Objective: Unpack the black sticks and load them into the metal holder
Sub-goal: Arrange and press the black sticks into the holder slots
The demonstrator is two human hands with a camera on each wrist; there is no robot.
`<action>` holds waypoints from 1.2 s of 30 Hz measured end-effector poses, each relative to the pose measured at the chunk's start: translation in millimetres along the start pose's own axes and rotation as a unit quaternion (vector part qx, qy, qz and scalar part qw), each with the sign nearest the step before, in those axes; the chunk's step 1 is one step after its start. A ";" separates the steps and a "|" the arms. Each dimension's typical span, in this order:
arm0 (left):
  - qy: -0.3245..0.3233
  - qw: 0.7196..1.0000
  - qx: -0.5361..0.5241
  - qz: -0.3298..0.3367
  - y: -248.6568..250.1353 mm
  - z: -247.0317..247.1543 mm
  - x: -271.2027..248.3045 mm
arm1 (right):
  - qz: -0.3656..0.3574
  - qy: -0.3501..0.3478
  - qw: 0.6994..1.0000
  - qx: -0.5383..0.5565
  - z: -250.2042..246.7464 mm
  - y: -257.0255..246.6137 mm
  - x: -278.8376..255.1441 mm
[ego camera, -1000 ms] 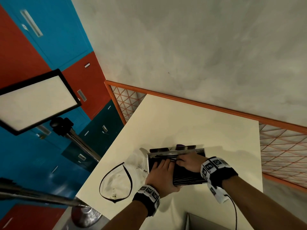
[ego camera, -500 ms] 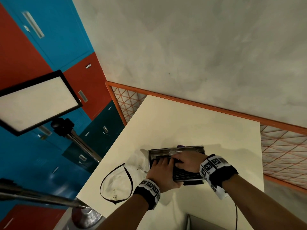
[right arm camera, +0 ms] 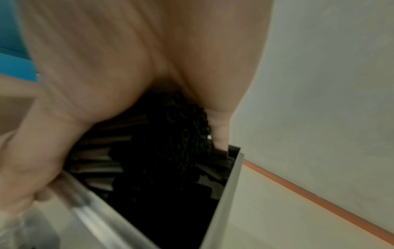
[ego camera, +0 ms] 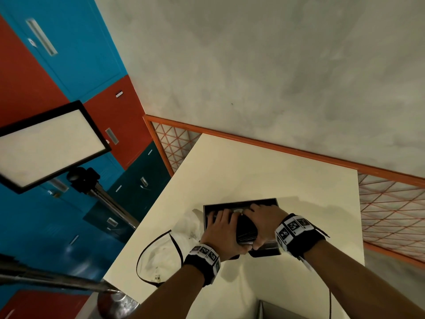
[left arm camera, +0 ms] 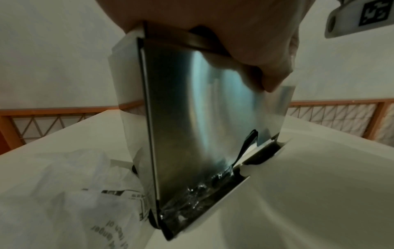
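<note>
The rectangular metal holder lies on the cream table, and its shiny side wall fills the left wrist view. A bundle of black sticks sits in it between both hands; the stick ends show in the right wrist view. My left hand lies over the left side, fingers across the sticks and thumb pressed on the outer wall. My right hand is curled around the bundle from the right. The holder's floor is hidden.
A crumpled clear plastic bag with a black cord lies left of the holder. A light panel on a metal stand stands off the table's left edge. A grey box corner sits at the near edge. An orange railing runs behind.
The sticks lay spread flat in the holder; now both hands have gathered them into a tighter bundle. The dark pieces beyond the far rim are no longer seen.
</note>
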State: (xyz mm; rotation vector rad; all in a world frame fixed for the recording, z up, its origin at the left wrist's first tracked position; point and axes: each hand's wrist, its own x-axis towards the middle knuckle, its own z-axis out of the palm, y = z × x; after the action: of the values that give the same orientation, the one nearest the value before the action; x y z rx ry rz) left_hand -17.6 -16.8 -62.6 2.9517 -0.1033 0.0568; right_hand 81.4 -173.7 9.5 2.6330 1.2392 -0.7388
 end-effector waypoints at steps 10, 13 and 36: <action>-0.019 0.999 -0.001 0.026 -0.6 3.5 -2.1 | 0.032 0.041 0.995 -0.085 22.6 -8.5 -3.4; -0.024 0.999 0.007 0.025 1.6 5.0 -6.7 | 0.017 0.064 0.994 -0.088 28.4 -16.6 -5.9; -0.032 0.999 0.000 0.001 18.5 13.8 -34.1 | 0.058 -0.006 0.994 -0.090 43.9 -38.5 -23.9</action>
State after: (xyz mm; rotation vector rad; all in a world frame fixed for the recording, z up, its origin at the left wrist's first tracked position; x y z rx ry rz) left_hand -52.6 -35.3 -74.2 2.9544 -0.1145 -0.0367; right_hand 23.1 -179.3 -14.0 2.5242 1.0826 -0.5937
